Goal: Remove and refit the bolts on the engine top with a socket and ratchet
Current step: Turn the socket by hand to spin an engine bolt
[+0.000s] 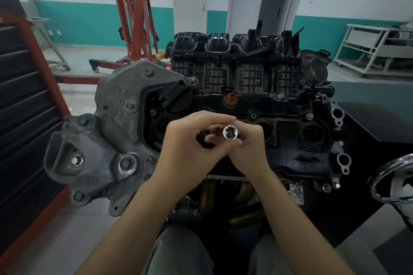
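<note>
Holding the socket (pixel 230 133) between both hands above the engine top (pixel 290 131), open end toward camera. Left hand (pixel 190 140) fingers curled round what looks like the ratchet head, mostly hidden; right hand (pixel 248 140) pinching the socket. Seat it squarely, confirm full engagement before approaching a bolt (pixel 253 115).
</note>
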Motion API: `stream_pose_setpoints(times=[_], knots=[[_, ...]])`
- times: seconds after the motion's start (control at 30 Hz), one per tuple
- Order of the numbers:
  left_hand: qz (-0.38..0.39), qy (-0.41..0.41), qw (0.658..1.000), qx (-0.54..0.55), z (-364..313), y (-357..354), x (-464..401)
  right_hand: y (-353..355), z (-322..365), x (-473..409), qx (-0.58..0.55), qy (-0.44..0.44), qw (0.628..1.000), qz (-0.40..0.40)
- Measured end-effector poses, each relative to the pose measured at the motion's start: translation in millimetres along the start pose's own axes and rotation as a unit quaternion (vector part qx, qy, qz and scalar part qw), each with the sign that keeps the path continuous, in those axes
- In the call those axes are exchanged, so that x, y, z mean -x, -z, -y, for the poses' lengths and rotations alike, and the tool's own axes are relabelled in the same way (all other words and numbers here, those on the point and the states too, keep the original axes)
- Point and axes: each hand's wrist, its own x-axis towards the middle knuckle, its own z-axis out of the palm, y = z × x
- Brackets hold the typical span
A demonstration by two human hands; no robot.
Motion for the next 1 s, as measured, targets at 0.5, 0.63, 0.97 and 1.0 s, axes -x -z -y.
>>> stream_pose_setpoints(times=[0.5,0.63,0.97,1.0], knots=[[-0.014,-0.057,0.998,0.004,5.1,-1.0,0.3,-0.1,-2.4,0.1,-0.01,0.012,1.0,0.015],[-0.001,-0.03,0.999,0.033,4.2,-0.6,1.4,-0.1,3.4,-0.5,-0.018,0.036,0.999,0.027],[-0.038,-0.037,0.998,-0.023,6.7,-1.7,0.1,-1.6,-1.1,0.0,0.014,0.012,1.0,0.008],[-0.049,-0.046,0.997,-0.036,7.0,-2.9,0.6,-1.5,-0.3,-0.3,0.013,0.021,1.0,0.009]])
